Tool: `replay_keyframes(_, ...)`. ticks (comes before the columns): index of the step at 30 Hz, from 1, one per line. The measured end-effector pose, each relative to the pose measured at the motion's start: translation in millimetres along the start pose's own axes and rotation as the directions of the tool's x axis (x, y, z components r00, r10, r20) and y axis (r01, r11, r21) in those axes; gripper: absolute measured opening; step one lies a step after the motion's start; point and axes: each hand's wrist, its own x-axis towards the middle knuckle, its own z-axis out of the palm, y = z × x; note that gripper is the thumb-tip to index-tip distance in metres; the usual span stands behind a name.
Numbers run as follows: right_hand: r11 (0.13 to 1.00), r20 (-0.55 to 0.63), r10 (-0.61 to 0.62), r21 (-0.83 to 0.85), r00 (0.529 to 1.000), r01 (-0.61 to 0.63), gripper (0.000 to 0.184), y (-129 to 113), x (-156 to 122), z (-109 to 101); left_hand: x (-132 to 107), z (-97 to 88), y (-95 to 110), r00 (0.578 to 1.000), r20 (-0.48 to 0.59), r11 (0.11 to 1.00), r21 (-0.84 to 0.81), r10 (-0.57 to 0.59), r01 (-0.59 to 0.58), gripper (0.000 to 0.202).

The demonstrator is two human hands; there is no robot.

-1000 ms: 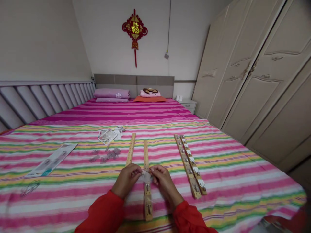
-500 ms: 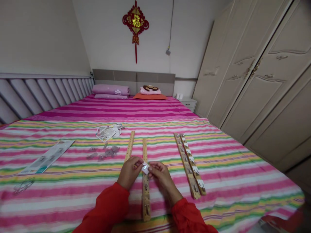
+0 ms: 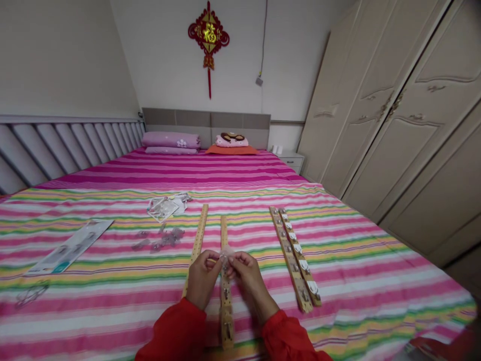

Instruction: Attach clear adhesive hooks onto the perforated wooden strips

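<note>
Between my fingertips is a small clear adhesive hook (image 3: 226,252), held just over the middle wooden strip (image 3: 226,328). My left hand (image 3: 203,276) pinches its left side; my right hand (image 3: 251,281) pinches the right side. Metal hooks on clear square pads sit along the near half of that strip. Beside my left hand lies a bare wooden strip with holes (image 3: 200,233), its near part covered by the hand. Further left, several loose clear hooks (image 3: 171,238) form a small pile.
To the right lie two wooden strips, one with metal hooks (image 3: 287,245), the other with white hooks (image 3: 298,249). Opened packets (image 3: 163,206), a long packaging card (image 3: 73,245) and thin clear loops (image 3: 33,293) rest on the left of the striped bedspread (image 3: 361,291). Wardrobes (image 3: 406,145) stand at right.
The clear hook has turned in my fingers, its pad now pointing up and away. My left hand has shifted slightly right and nearer, uncovering more of the left strip.
</note>
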Motion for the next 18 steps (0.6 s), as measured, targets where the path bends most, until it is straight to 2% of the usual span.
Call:
replay_keyframes(3,1.000,-0.002,-0.003,-0.012,1.000,0.003,0.030,-3.9,3.7,-2.4,2.4,-1.8,4.5,0.999,0.035,1.000,-0.019,0.020,-0.020,0.026)
replay_keyframes(7,0.999,0.021,0.016,-0.028,1.000,-0.016,0.028,-8.1,10.9,-7.5,17.1,-8.4,1.9,0.999,0.009,0.999,-0.021,0.046,-0.046,0.031)
replay_keyframes(9,0.999,0.046,0.027,-0.039,0.999,-0.025,0.026,-9.3,14.4,-9.4,27.3,-10.3,-3.3,0.999,0.032,0.999,-0.045,0.011,-0.009,0.030)
replay_keyframes(14,0.995,0.087,0.067,-0.074,0.994,-0.061,0.023,-11.3,24.7,-11.0,46.2,-7.8,-14.0,0.979,0.187,0.987,-0.118,-0.084,0.108,0.032)
replay_keyframes(18,0.993,0.048,0.072,-0.100,0.996,-0.067,0.025,-11.1,37.4,-11.6,55.1,-1.4,-18.5,0.971,0.193,0.972,-0.159,-0.144,0.175,0.032)
